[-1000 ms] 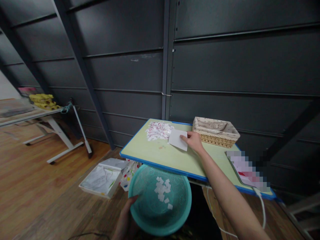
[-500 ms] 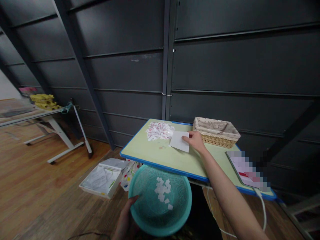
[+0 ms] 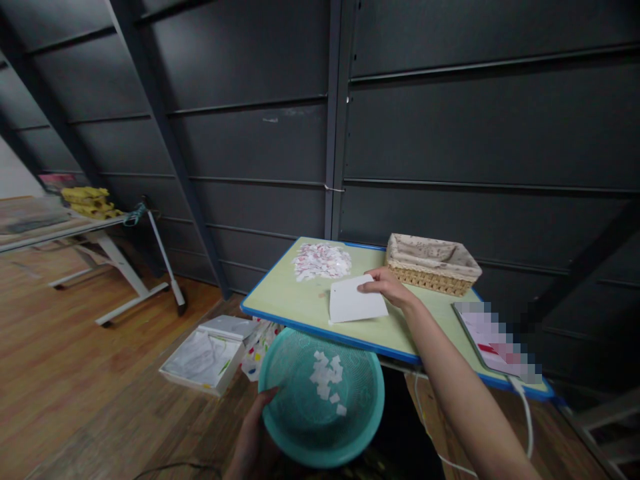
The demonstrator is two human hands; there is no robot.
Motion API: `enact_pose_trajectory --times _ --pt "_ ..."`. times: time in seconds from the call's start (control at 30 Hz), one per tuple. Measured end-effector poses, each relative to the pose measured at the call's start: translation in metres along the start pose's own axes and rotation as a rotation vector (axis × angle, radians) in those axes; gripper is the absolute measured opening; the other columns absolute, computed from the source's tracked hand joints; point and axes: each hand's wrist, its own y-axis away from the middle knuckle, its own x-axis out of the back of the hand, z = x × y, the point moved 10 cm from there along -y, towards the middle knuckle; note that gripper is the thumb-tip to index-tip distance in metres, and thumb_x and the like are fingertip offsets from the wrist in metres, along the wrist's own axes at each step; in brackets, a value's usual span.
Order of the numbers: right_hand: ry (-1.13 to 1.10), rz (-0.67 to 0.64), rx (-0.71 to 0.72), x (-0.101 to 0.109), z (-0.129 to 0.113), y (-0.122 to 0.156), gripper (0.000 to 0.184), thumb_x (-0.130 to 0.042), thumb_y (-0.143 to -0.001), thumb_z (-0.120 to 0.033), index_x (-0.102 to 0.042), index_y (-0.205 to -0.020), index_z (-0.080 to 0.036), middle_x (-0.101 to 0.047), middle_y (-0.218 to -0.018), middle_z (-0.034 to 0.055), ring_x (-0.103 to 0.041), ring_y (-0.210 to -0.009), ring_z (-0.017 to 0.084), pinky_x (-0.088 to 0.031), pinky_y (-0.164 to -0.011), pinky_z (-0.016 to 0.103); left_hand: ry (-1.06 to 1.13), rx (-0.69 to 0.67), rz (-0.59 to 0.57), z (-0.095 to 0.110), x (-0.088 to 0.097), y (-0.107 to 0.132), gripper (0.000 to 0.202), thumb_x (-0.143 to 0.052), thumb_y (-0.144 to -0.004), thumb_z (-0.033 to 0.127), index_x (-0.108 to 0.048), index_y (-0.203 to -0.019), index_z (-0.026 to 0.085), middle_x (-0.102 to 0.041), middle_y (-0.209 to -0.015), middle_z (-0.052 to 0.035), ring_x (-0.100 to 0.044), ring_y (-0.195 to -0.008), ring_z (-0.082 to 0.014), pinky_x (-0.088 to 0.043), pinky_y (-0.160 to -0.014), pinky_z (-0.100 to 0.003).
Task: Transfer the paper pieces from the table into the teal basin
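Observation:
My right hand (image 3: 387,287) pinches a white card (image 3: 356,300) by its right side, thumb on top, over the pale green tabletop (image 3: 280,297) with a blue edge. Just behind the card lies a heap of small white paper scraps (image 3: 321,261), some with reddish marks. Below the table's front edge, my left hand (image 3: 255,423) grips the left rim of a teal plastic basket (image 3: 300,393); its thumb reaches inside and the other fingers are hidden beneath. Several small white squares (image 3: 326,375) lie on the basket's mesh bottom.
A cloth-lined woven basket (image 3: 433,267) stands at the back right of the table, with a partly blurred tablet (image 3: 480,340) and white cable in front. An open white box (image 3: 205,360) sits on the floor at left. Another table (image 3: 75,230) stands farther left, before dark wall panels.
My right hand has drawn the white card toward me, away from the scrap heap, and the card has turned slightly. The left hand and the teal basket have barely moved.

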Motion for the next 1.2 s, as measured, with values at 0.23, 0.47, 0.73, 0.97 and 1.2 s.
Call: enact_pose_trajectory --times 0.23,0.47,0.73,0.97,1.2 --pt "-0.177 -0.168 -0.103 -0.025 0.008 0.002 0.036 -0.082 -0.047 -0.035 -0.072 -0.071 -0.01 -0.067 -0.063 0.005 -0.057 -0.053 0.013 -0.04 -0.051 0.025 0.023 -0.014 0.018 0.005 -0.008 0.005 0.068 -0.062 -0.079 0.017 -0.039 -0.139 -0.004 -0.078 -0.099 -0.0184 -0.063 -0.112 -0.0363 -0.045 -0.102 -0.051" --pt "-0.056 0.321 0.103 0.032 0.002 -0.011 0.046 -0.079 -0.052 -0.051 -0.071 -0.071 -0.011 -0.066 -0.063 0.0052 -0.053 -0.055 0.014 -0.039 -0.051 0.026 -0.023 -0.069 -0.027 0.006 -0.002 -0.002 0.074 -0.067 -0.075 0.015 -0.04 -0.143 0.007 -0.078 -0.102 -0.0153 -0.063 -0.112 -0.0362 -0.045 -0.102 -0.052" --pt "0.243 0.554 0.172 0.07 0.002 -0.005 0.046 -0.07 -0.06 -0.056 -0.07 -0.064 -0.01 -0.061 -0.056 0.0036 -0.047 -0.051 0.013 -0.031 -0.049 0.025 -0.014 -0.027 -0.018 0.006 0.001 -0.002 0.063 -0.064 -0.079 0.018 -0.045 -0.136 0.001 -0.078 -0.101 -0.0174 -0.066 -0.108 -0.0355 -0.042 -0.104 -0.052" --pt "0.482 0.369 0.284 0.011 -0.012 -0.013 0.035 -0.059 -0.077 -0.045 -0.075 -0.074 -0.014 -0.07 -0.065 0.004 -0.059 -0.06 0.018 -0.037 -0.055 0.025 -0.012 -0.032 -0.018 0.007 0.0 0.0 0.068 -0.066 -0.078 0.022 -0.043 -0.141 0.011 -0.077 -0.107 -0.015 -0.065 -0.111 -0.0359 -0.042 -0.104 -0.054" --pt "0.669 0.326 0.286 -0.016 -0.014 -0.014 0.027 -0.056 -0.081 -0.035 -0.078 -0.085 -0.019 -0.076 -0.082 0.0076 -0.065 -0.072 0.02 -0.042 -0.066 0.027 -0.016 -0.039 -0.018 0.0 0.013 -0.011 0.078 -0.069 -0.077 0.027 -0.035 -0.145 0.009 -0.077 -0.106 -0.0157 -0.064 -0.111 -0.0368 -0.043 -0.103 -0.055"
